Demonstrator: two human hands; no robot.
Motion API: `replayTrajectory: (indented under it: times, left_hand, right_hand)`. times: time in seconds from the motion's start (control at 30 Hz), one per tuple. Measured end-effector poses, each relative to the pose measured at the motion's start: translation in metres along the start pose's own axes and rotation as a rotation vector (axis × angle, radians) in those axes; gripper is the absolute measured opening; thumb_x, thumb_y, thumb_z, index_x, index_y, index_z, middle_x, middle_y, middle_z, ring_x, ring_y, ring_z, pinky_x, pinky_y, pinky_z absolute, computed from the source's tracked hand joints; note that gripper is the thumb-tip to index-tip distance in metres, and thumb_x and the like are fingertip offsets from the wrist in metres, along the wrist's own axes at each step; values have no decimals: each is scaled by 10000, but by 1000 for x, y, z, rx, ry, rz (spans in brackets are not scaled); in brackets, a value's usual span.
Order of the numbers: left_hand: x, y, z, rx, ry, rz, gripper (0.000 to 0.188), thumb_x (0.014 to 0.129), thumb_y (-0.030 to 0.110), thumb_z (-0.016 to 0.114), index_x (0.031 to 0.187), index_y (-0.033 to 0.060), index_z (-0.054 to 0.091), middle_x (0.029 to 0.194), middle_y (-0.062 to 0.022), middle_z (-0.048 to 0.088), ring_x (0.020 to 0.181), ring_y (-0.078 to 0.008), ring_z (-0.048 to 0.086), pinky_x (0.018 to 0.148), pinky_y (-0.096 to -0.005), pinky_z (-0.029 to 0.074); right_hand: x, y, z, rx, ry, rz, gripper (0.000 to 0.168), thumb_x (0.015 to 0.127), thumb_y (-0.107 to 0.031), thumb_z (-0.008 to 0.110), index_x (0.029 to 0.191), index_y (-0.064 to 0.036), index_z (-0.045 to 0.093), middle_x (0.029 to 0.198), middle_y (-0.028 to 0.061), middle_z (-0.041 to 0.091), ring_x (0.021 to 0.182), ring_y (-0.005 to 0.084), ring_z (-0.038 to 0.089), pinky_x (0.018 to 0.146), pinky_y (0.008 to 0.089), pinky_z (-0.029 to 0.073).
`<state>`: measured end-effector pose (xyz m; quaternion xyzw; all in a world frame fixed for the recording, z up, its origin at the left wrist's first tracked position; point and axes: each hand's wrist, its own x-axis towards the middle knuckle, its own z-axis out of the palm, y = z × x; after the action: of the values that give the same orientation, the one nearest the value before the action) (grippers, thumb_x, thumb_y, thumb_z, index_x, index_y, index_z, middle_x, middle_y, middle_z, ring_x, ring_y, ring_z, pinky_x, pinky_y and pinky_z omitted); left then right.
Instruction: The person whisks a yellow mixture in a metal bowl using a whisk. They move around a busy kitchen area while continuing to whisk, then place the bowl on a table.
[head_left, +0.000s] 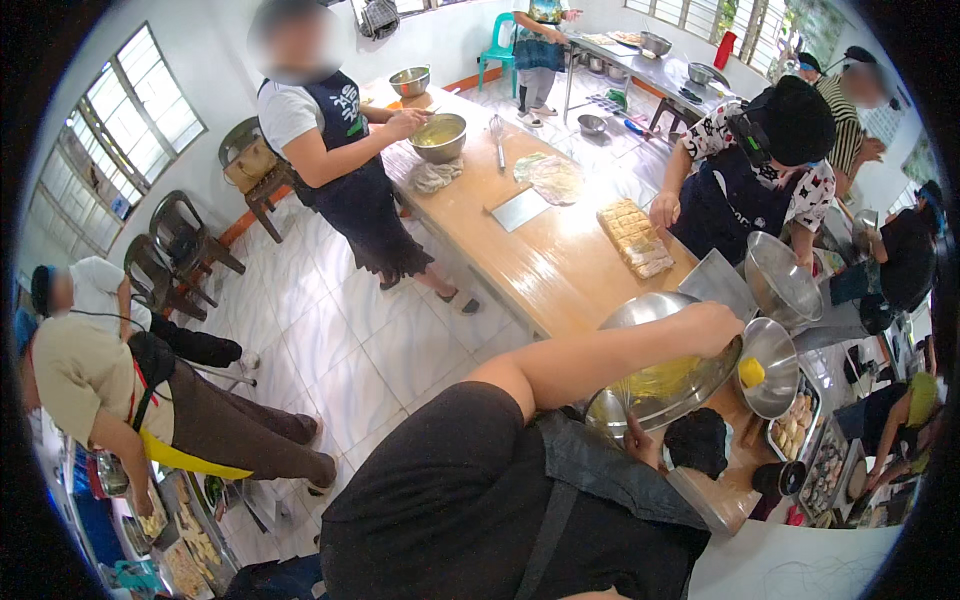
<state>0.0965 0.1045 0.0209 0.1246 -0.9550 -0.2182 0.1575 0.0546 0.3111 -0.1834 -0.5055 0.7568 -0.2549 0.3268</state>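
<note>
In front of me a large stainless steel mixing bowl (611, 420) is tilted and holds a yellow mixture (664, 379). My left hand (712, 330) grips its far rim, the forearm reaching across above the bowl. Low at the near side, my right hand (641, 446) is closed around what appears to be the handle of a wire whisk (624, 391), whose wires reach into the bowl; the handle is mostly hidden. Beside the bowl stands a smaller steel bowl (776, 356) with a yellow lump (751, 372) in it. A dark cloth or bag (697, 442) lies close to my right hand.
The wooden table (517, 277) carries a scored slab of baked goods (636, 238), a metal sheet (521, 210), a whisk (499, 144) and a bowl (439, 139). Co-workers stand at its left (330, 127) and right (757, 172). A tray of pieces (795, 424) sits right.
</note>
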Motion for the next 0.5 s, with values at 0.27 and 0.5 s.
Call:
replayTrajectory:
  times: [0.27, 0.5]
  left_hand:
    - [5, 1, 4, 33, -13, 13, 220, 727, 59, 499, 933, 17, 563, 876, -183, 597, 861, -351, 577, 748, -428, 463]
    - [-1, 2, -1, 12, 27, 19, 227, 727, 60, 507, 945, 26, 559, 886, -170, 602, 881, -342, 580, 746, -422, 467]
  right_hand:
    - [1, 18, 6, 57, 93, -209, 412, 858, -70, 481, 1262, -147, 456, 899, 159, 610, 689, 161, 558, 610, 258, 426]
    - [-4, -8, -4, 151, -73, 60, 441, 863, -20, 430, 1292, -118, 413, 657, 36, 438, 588, 98, 395, 535, 228, 342]
